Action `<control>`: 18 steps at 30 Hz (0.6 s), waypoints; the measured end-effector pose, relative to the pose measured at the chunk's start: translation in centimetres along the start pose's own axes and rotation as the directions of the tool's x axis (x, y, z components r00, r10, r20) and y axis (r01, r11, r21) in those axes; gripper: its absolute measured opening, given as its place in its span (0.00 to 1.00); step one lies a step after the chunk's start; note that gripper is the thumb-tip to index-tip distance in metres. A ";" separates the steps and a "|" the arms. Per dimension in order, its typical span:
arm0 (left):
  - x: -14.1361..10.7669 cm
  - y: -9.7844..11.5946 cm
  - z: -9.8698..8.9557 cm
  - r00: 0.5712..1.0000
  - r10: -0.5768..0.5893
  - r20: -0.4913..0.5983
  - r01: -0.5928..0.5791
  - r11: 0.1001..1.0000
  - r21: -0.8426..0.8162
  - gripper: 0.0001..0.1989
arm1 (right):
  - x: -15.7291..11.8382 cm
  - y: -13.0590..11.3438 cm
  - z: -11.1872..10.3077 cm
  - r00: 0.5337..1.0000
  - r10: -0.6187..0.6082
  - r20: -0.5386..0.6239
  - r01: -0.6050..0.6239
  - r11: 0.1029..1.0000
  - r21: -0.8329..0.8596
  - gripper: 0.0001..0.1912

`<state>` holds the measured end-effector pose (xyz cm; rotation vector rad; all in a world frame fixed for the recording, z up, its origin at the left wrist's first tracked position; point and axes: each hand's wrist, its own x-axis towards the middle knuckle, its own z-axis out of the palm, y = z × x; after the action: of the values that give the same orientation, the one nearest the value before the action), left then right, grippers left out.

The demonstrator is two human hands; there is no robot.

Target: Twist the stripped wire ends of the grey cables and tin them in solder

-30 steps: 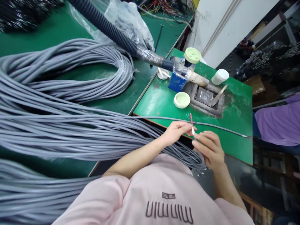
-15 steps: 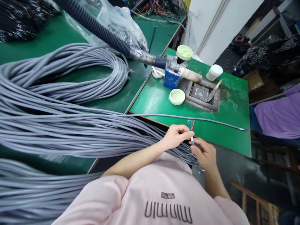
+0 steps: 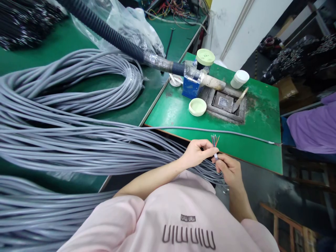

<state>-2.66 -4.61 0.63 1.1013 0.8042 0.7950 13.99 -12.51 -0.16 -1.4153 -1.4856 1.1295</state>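
Observation:
My left hand point(image 3: 196, 152) pinches the thin coloured wires point(image 3: 215, 140) fanning up from the end of a grey cable. Just below, my right hand point(image 3: 229, 168) has its fingers closed round the cable's sheath near a white band point(image 3: 215, 155). Both hands are close together at the front edge of the green board. A single grey cable point(image 3: 199, 129) lies across the board behind them, its stripped end at the right. Many grey cables point(image 3: 118, 154) run from the left and pass beneath my hands.
A solder pot point(image 3: 224, 101) with a spatula point(image 3: 240, 99) sits in the board point(image 3: 168, 112). Around it are a blue box point(image 3: 190, 87), a corrugated hose point(image 3: 112, 35), a shallow green dish point(image 3: 197, 107) and a white jar point(image 3: 239, 79). A person in purple point(image 3: 312, 122) is at the right.
The coloured wires between my hands are spread slightly wider. My right hand has shifted a little up and left along the cable. The view has moved slightly.

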 end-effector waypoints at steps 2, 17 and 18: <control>0.1 0.0 0.0 1.000 -0.004 -0.004 0.004 1.000 -0.008 0.17 | 0.1 0.0 0.0 1.000 0.009 0.000 -0.009 1.000 0.006 0.08; 0.6 -0.6 0.1 0.998 -0.036 -0.045 0.028 0.985 -0.168 0.18 | 0.5 0.1 0.4 0.997 0.075 -0.007 -0.074 0.995 0.066 0.11; 0.6 -0.7 0.1 0.998 -0.037 -0.043 0.029 0.986 -0.166 0.18 | 0.4 0.1 0.3 0.997 0.075 -0.007 -0.074 0.995 0.068 0.11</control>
<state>-2.24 -4.32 -0.09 0.9228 0.7780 0.8462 13.66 -12.09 -0.41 -1.4375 -1.3845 1.2058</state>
